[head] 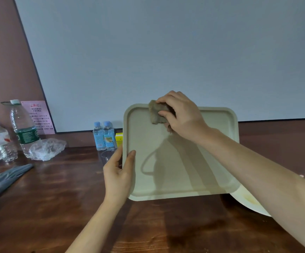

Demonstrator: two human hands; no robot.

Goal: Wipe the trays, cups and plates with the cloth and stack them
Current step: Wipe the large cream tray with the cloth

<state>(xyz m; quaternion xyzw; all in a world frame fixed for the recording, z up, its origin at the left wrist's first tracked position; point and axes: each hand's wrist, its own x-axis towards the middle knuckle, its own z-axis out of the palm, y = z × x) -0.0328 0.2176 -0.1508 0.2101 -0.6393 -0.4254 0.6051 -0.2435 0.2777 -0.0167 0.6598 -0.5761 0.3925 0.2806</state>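
A beige rectangular tray [175,161] is held tilted up above the dark wooden table. My left hand [118,172] grips its left rim, thumb on the inside face. My right hand [181,114] holds a crumpled brownish cloth [157,111] pressed against the tray's upper inside face near the top rim. A white plate [248,201] with a yellowish stain lies on the table below the tray's lower right corner, partly hidden by my right forearm. A clear plastic cup [108,156] stands just behind my left hand.
Two small water bottles [104,136] and a yellow box [119,138] stand behind the tray. Larger bottles [24,128] and a crumpled clear plastic bag [47,147] sit at the left. Dark folded cloth [4,178] lies at the left edge. A white board leans at the back.
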